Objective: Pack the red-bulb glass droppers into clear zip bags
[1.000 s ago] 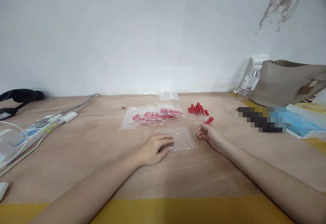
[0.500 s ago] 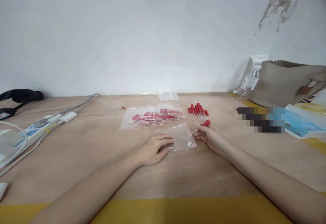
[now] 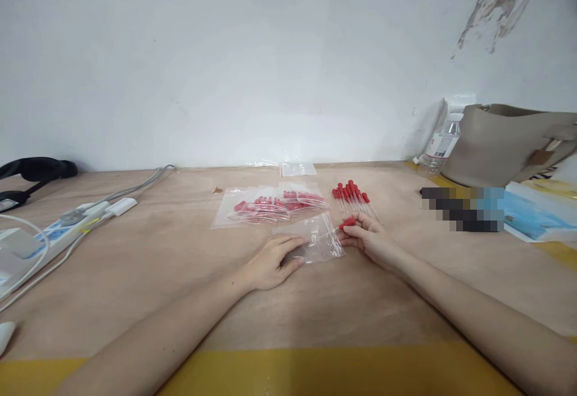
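Near edge: yellow band [image 3: 270, 372] along the front of the brown, matt-surfaced table [image 3: 135, 300].

Left hand [image 3: 273, 262]: laid over the near-left end of the bag, fingers loosely curved and together, thumb set apart; nothing is pinched.

Right hand [image 3: 367, 241]: a red-bulbed dropper [image 3: 347, 223] with a thin, clear shaft is pinched by the bulb between thumb and fingers.

Clear, flat plastic zip bag [image 3: 322, 252]: placed between the hands, its mouth turned to the right hand; film thin, glossy and creased near the seal. The dropper's bulb is held at this mouth; the shaft appears to be inside, though through the film this cannot be fully told.

Handling, as judged: the shaft is best kept low and level, the lower film pinned by the left hand, so that the tip is not snagged on a fold.

Beyond: loose red-bulbed droppers [image 3: 349, 193], rubbery-looking bulbs bunched, shafts fanned; to their left, overlapping filled bags [image 3: 270, 207], red showing through. Farther, one flat clear bag [image 3: 297, 169], near the smooth white wall [image 3: 202, 71].
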The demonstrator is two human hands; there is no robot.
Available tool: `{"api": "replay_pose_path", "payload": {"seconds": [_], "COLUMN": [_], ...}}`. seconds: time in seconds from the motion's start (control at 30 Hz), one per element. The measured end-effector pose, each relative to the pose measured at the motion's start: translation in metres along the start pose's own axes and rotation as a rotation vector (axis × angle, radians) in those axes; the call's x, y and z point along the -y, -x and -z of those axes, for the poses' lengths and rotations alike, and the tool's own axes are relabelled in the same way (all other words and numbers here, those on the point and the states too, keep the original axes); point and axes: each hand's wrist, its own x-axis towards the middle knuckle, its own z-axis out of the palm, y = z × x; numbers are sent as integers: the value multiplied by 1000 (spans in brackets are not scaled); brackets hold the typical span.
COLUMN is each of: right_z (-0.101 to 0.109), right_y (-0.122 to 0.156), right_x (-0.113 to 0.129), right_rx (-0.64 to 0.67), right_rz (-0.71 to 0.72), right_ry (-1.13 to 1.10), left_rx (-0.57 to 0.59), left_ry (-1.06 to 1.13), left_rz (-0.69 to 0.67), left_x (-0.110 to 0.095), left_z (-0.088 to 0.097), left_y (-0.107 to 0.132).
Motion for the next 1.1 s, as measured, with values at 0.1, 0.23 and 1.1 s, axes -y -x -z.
{"api": "replay_pose_path", "payload": {"seconds": [0.1,0.23,1.1], "right_z": [0,1,4], "right_y": [0,-1,-11], "right_x": [0,-1,-11], "right_rx": [45,167,177], "right_rz": [8,22,191], "right_ry": [109,277,595], "left_rx": [7,2,-42], "left_ry": [-8,1,12], "left_rz": [2,-7,58], "left_x": [0,-1,4], "left_z": [0,1,1], "left_y": [0,0,-1]}}
